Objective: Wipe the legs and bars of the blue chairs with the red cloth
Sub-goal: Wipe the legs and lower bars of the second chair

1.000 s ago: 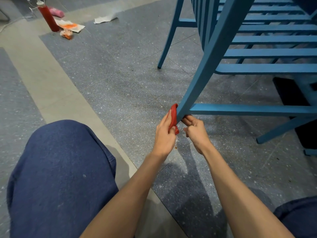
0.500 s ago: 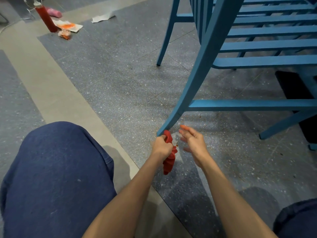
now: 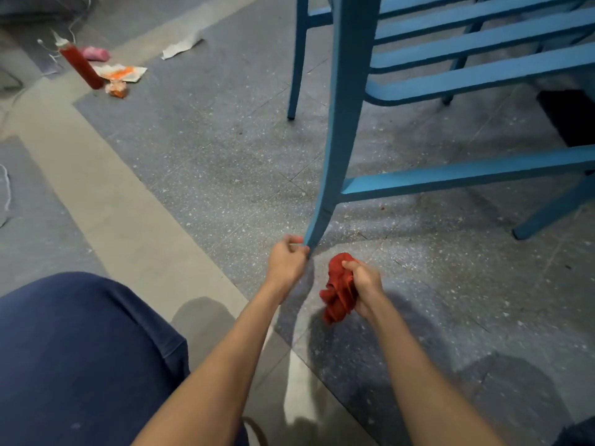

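Red cloth (image 3: 338,289) hangs bunched in right hand (image 3: 365,286)'s closed grip; left hand (image 3: 286,260) pinches blue chair leg (image 3: 338,140).

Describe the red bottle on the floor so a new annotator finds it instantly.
Start at the pale concrete strip crossing the grey speckled floor and follow it to the top left. Among the litter there stands a tall red plastic squeeze bottle. It alone is upright; the pink wad and orange-stained paper wrapper lie flat.
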Motion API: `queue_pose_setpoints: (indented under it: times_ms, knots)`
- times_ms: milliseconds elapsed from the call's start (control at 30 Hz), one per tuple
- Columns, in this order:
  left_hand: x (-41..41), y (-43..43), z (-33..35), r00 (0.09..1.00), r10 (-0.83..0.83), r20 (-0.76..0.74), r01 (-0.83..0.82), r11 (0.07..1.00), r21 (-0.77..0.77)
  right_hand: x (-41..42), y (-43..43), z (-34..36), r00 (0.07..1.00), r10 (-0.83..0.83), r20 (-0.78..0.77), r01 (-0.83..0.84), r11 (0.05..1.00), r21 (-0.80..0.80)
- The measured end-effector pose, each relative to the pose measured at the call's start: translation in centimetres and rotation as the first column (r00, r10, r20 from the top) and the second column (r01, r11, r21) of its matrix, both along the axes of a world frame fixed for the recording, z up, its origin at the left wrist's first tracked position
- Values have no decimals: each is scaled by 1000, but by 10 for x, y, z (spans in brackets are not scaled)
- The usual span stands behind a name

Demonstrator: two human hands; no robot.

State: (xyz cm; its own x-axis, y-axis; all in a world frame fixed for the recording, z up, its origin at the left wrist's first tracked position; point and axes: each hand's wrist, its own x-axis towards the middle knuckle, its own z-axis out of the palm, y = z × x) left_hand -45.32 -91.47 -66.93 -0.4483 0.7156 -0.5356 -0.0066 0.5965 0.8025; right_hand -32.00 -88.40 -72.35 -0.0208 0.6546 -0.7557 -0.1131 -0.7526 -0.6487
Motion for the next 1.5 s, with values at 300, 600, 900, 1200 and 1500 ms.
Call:
queue_pose_setpoints:
  times_ms: [300,600,900,1200,1500]
  knots:
    - [-12,24,23,930,-280,-238,337,906,255,-41,4,-53,995,-7,-104,6,1000,-13]
    - [-11,17,17,925,-290,-246,356,888,291,-61,20,-38,998,63,-22,-61,995,82]
    - [-3,17,12,948,-260,-183,306,902,304,-56,5,-41,993,38,-107,-19,985,170]
    - [-4,15,10,955,-273,-115,295,913,281,-50,14,-28,982,-51,-181,71,992,103]
    - [-1,16,12,970,-236,-60,244,936,252,-59,-1,-49,996,8,-85,-1,997,81]
